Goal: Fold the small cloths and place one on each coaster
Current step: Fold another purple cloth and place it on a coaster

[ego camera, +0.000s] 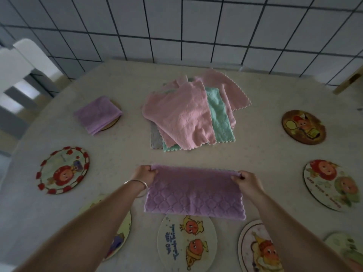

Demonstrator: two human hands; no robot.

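A purple cloth [194,193] lies folded in half in front of me. My left hand [144,174] pinches its far left corner and my right hand [248,180] pinches its far right corner. Its near edge overlaps a white coaster [186,242] with cartoon figures. Farther back sits a loose pile of pink, mint and grey cloths [188,114]. At the back left, another folded purple cloth [97,114] rests on a round wooden coaster [115,122].
Picture coasters ring the round table [117,154]: a red-rimmed one [63,170] at left, a brown one [303,126] and a pale one [332,185] at right, more along the near edge [259,250]. A white chair [21,61] stands at the back left, against a tiled wall.
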